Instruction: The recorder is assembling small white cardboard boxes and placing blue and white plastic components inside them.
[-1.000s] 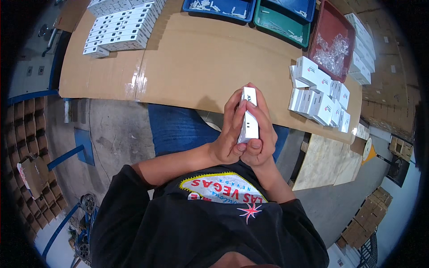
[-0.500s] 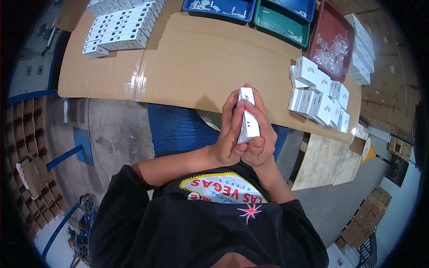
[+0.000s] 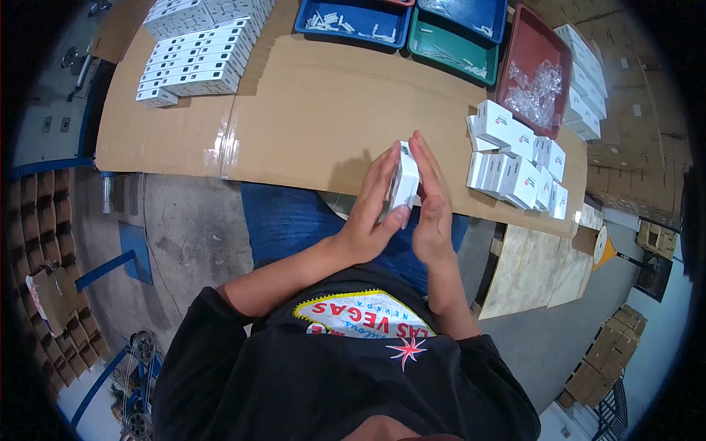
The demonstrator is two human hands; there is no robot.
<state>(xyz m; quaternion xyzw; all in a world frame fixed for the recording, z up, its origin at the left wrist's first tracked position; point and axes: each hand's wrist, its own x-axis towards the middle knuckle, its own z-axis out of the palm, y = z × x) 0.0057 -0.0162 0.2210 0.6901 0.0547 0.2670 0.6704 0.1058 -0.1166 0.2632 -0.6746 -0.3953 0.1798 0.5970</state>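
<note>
The slim white box (image 3: 409,176) is at the near edge of the desk (image 3: 309,117), right of that edge's middle in the view, held on its narrow side with one end pointing toward the far edge. It looks like smooth, thin card, so it is probably light and easy to lift with one hand. The walls seem stiff enough to keep their shape, though a hard squeeze on the broad faces would likely dent them and crush the corners. The smooth finish could slide a little under dry fingers. A good hold would be across the two broad faces, near the middle, with a thumb steadying the near end.

The left hand (image 3: 371,209) grasps the box: its fingers lie extended along the left face and its thumb presses by the near end. The right hand (image 3: 432,209) is flat, with fingers nearly straight, upright just beside the right face; a gap shows near the palm, and whether the fingertips touch the card I cannot tell.

Similar white boxes (image 3: 523,181) cluster toward the desk's near right corner, beside a red tray (image 3: 521,37), while stacked cartons (image 3: 213,73) stand toward the far left corner.
</note>
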